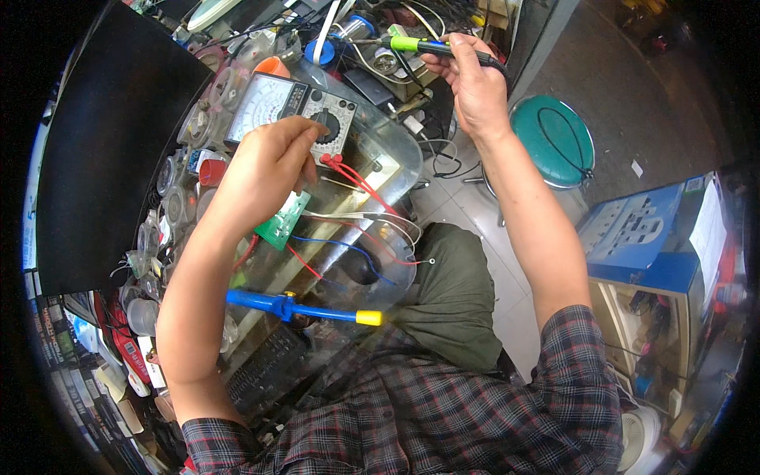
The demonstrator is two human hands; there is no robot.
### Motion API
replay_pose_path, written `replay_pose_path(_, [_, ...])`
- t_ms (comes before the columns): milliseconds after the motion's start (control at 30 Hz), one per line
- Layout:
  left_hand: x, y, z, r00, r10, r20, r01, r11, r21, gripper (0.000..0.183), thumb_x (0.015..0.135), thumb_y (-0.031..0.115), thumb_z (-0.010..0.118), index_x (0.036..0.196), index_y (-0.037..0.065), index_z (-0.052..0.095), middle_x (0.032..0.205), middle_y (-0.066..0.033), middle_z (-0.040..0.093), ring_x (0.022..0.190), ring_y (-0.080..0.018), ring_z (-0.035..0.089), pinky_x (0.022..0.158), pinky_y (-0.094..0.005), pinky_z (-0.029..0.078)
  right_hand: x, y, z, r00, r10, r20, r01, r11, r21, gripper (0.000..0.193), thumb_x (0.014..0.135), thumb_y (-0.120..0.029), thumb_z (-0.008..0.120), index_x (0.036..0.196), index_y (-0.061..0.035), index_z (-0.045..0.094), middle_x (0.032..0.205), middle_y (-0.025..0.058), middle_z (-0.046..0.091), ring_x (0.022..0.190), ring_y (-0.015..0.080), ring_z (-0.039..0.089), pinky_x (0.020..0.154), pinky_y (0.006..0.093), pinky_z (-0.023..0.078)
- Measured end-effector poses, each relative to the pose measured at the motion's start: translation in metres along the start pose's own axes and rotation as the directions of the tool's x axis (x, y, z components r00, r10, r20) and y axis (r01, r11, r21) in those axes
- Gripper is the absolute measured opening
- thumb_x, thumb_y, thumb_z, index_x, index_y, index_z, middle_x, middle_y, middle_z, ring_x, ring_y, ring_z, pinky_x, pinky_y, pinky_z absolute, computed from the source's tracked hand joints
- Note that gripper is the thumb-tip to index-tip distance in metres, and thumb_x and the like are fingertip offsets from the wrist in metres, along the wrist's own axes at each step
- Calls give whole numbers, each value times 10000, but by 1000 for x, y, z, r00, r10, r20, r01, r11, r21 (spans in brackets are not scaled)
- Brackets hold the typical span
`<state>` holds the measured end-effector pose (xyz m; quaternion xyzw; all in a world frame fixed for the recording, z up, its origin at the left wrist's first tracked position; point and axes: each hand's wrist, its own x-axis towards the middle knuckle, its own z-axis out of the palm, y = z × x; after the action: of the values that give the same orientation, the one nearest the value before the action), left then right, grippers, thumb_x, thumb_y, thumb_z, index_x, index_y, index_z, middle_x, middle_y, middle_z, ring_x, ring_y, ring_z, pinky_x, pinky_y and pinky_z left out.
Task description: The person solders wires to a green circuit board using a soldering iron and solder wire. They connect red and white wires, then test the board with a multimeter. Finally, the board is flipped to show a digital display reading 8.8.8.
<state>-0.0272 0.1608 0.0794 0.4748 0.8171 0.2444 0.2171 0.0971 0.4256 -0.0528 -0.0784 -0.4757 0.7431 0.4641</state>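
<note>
My right hand [473, 83] is wrapped round a soldering iron [423, 47] with a lime-green and black handle, held up at the far right of the bench. Over the lower edge of an analog multimeter [261, 99], my left hand [277, 158] has its fingers curled and pinched together beside the black dial [323, 127]. Whatever those fingertips hold, if anything, is hidden. Just below this hand lies a green circuit board [279, 226] with red, blue and white wires. Two red plugs [331, 160] sit at the multimeter's corner. Nearer to me lies a blue desoldering pump [273, 302] with a yellow tip.
Small clear tubs [178, 206] crowd the left side beside a dark screen [119, 142]. A solder spool [358, 28] and tangled cables fill the far end. Right of the bench stand a green round stool [552, 138] and a blue-topped box [645, 237].
</note>
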Motion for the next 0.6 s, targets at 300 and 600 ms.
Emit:
replay_pose_path(300, [-5,8,3,999,-30,-22,29,999,-31,317,1114,188,534,1193,-56,720,702,-82,691,619,-140,640,616,-330,527,-11,2,-7,999,49,-20,-51,989,-138,269,1116,-272,614,1198,-15,604,1068,102,712,971,207,741,924,366,590])
replay_pose_path(600, [-6,6,3,999,-30,-45,27,998,-63,327,1118,193,534,1215,-63,715,697,-67,675,612,-116,597,601,-312,502,-13,5,4,1000,27,16,-28,998,57,256,1100,-252,653,1190,-14,624,1046,83,730,917,167,752,832,289,598])
